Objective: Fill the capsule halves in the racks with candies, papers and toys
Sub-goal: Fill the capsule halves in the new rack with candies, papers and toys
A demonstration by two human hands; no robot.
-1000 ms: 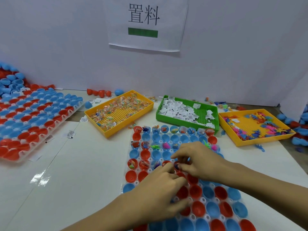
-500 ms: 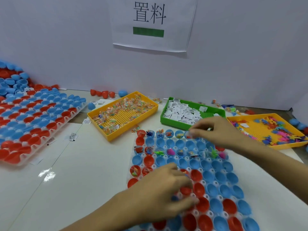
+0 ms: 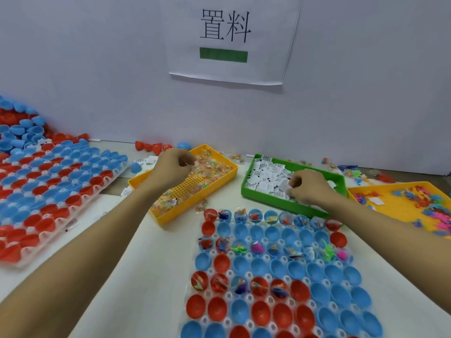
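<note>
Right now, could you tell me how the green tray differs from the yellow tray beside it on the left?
The green tray holds white paper slips; the yellow tray holds clear-wrapped candies. The right hand reaches into the green tray, the left hand into the yellow tray. Both are shallow rectangular trays behind the rack.

A white table meets a pale wall (paper sign taped up)

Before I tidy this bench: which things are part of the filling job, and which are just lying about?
In use:
- near rack of capsule halves
- yellow candy tray, left hand in it
- green paper tray, right hand in it
- yellow toy tray
- second rack

Lying about:
- loose red halves by the wall
- sign
- stray paper slips
</note>
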